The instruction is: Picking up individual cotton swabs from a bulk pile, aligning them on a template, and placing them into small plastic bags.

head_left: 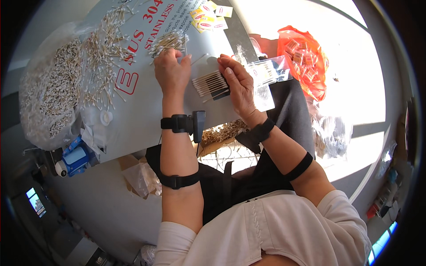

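Observation:
My left hand (173, 73) is at the near edge of a small pile of cotton swabs (171, 41), its fingers bent and the thumb apart from them. Their tips are partly hidden; I see nothing gripped. Flat on the table, a row of cotton swabs (208, 84) lies side by side, with a black piece (220, 94) at its right end. My right hand (242, 86) rests beside that end, fingers stretched out and thumb apart. One loose swab (200, 59) lies between the hands.
The grey table (146, 106) carries a larger swab heap (104, 53) and a clear bag of swabs (60, 88) at left. Yellow-white packets (208, 17) lie at the back. Right are packed swabs (262, 71) and a red bag (304, 62) of packs. A blue container (76, 158) sits lower left.

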`<state>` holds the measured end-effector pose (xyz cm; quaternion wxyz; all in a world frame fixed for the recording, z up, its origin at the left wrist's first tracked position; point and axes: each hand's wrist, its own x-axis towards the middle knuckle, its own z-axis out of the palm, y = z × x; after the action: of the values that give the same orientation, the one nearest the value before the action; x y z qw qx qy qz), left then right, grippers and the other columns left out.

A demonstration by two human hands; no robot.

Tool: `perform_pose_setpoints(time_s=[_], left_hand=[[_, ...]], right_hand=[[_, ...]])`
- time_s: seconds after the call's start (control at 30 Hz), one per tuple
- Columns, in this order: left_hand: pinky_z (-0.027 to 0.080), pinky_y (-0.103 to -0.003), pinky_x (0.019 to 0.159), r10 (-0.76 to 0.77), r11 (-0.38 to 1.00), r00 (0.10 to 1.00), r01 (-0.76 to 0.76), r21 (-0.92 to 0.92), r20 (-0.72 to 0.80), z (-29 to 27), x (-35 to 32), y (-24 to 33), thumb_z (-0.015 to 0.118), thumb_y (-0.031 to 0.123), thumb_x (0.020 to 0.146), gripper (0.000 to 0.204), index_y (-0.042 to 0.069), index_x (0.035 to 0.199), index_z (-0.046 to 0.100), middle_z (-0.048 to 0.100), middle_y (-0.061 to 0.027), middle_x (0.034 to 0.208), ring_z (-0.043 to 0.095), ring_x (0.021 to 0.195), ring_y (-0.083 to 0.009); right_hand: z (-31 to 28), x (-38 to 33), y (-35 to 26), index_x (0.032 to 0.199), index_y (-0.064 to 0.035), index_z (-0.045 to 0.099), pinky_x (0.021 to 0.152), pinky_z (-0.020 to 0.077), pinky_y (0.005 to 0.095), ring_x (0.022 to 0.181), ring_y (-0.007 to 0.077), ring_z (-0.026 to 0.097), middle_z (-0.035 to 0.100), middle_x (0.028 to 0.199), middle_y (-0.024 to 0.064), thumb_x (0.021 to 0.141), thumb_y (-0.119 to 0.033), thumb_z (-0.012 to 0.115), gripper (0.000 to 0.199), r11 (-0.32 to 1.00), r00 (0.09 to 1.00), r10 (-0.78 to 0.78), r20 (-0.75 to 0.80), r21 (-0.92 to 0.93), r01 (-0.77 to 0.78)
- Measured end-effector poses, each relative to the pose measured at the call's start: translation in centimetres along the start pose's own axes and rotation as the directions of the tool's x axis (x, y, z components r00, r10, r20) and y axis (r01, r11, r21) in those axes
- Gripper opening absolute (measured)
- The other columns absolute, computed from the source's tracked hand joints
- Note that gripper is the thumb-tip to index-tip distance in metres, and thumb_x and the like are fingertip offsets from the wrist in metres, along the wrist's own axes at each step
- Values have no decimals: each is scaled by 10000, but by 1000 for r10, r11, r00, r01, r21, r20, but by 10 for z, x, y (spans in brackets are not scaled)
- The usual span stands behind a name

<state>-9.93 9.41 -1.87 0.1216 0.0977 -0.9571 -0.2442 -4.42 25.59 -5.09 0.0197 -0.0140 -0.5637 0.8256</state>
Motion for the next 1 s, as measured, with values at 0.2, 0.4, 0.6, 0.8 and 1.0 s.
perform_pose_setpoints(time_s=[0.2,0.4,0.6,0.8,1.0], left_hand=[[492,-440,779,48,992,996,-39,116,-72,10,5,-8,721,146,758,159,36,726,612,660,-121,808,617,853,-337],[478,-358,662,-58,936,919,186,-298,391,-44,-32,8,690,70,782,99,5,774,616,616,-112,739,588,709,-243],[480,-330,642,121,903,738,195,-382,664,-76,-106,2,687,36,781,115,-30,802,595,595,-105,773,599,685,-198],[500,-367,686,6,960,982,47,-274,187,-50,-66,-16,680,40,802,82,-6,843,626,616,-124,830,626,743,-280],[500,-444,728,48,980,991,-23,195,-125,-25,-5,-27,687,81,804,68,49,850,648,625,-122,852,621,832,-315]], right_hand=[[9,-2,-1,1194,27,588,1003,417,294,1174,184,534,574,1289,147,1000,-163,514,282,1000,1000,-3,9,-17,3],[-5,3,-4,1259,43,560,1094,402,299,1253,193,519,517,1364,149,1028,-116,450,301,992,996,86,14,91,-87],[-2,3,-6,1257,71,541,1119,385,316,1270,211,509,507,1367,159,1031,-113,429,312,971,994,112,21,208,-114],[3,3,-5,1217,60,584,1052,432,275,1175,164,561,570,1291,118,1016,-134,497,293,965,994,104,-10,241,-99],[0,2,-6,1221,51,586,1045,433,264,1169,153,562,582,1276,106,1016,-132,498,289,959,991,131,-7,254,-125]])
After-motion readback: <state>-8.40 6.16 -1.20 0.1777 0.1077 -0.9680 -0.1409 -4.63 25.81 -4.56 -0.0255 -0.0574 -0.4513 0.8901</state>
